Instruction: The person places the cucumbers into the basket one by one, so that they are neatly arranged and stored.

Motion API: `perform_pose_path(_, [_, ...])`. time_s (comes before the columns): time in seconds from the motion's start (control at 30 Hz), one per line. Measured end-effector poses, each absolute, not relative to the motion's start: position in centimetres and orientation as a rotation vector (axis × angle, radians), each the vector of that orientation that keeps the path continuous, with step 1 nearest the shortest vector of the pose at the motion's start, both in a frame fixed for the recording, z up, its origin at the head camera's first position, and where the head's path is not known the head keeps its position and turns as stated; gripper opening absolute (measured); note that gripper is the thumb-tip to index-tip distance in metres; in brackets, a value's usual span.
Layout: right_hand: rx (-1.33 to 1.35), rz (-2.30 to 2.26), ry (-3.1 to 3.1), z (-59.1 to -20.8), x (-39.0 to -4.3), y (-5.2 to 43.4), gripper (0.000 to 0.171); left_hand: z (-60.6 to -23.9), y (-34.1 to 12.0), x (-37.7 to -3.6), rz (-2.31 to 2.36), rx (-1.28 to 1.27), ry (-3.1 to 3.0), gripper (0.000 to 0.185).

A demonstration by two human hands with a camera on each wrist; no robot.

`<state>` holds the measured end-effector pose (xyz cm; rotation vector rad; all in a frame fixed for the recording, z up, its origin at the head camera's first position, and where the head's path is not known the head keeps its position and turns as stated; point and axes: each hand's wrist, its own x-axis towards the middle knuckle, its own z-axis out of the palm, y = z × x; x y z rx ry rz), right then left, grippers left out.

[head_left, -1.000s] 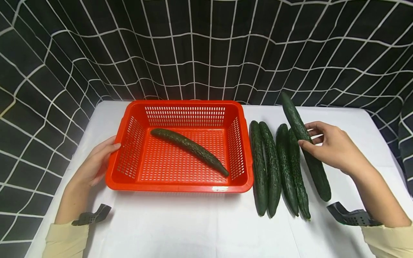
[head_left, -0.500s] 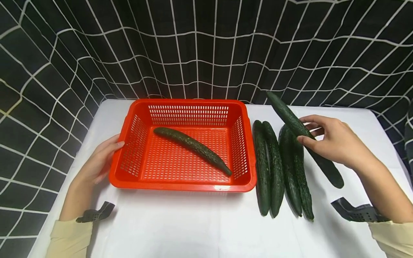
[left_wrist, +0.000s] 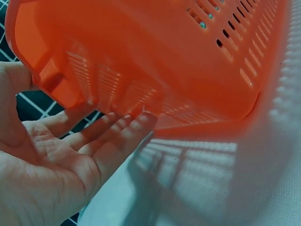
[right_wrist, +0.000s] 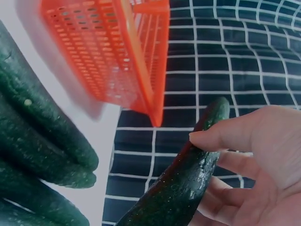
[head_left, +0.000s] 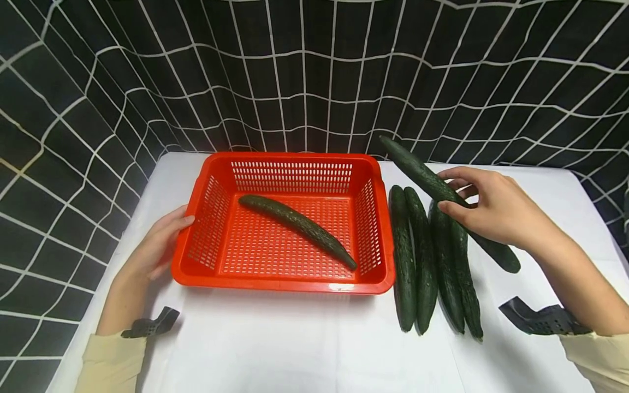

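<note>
My right hand [head_left: 493, 207] holds a long dark green cucumber [head_left: 417, 172] between thumb and fingers, slanted above a row of other cucumbers [head_left: 404, 267]. In the right wrist view the thumb lies across the held cucumber [right_wrist: 176, 181], with the fingers behind it. My left hand [head_left: 158, 245] grips the left rim of a red plastic basket [head_left: 285, 285]. The left wrist view has its thumb hooked over the rim and its fingers [left_wrist: 124, 139] against the outer wall. One slightly curved cucumber [head_left: 301, 225] lies diagonally on the basket's floor.
The basket and the row of several cucumbers rest on a white-covered table [head_left: 275, 344]. The row stands close beside the basket's right wall. A black cloth with white grid lines [head_left: 314, 71] hangs behind and at the left.
My right hand has carried its cucumber leftward, towards the basket, and the cucumber has turned to a flatter slant. The left hand stays at the basket rim. The whole view has shifted slightly.
</note>
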<state>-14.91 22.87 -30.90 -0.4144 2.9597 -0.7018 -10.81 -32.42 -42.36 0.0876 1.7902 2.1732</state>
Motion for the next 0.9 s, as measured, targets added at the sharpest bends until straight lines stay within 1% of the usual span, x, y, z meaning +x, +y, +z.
perform_pose_path(0.27, [-0.553, -0.658, 2.976, -29.1, -14.9, 20.6, 0.046, -42.2, -32.4, -10.8, 2.152, 0.062, 1.805, 0.035])
perform_pose_path(0.57, [-0.611, -0.643, 2.945, -27.5, -15.2, 17.6, 0.044, -42.2, -32.4, -10.7, 2.163, 0.093, 1.781, 0.034])
perform_pose_path(0.9, [-0.660, -0.586, 2.901, -26.7, -16.4, 13.1, 0.043, -42.4, -32.2, -10.6, 2.173, 0.081, 1.765, 0.034])
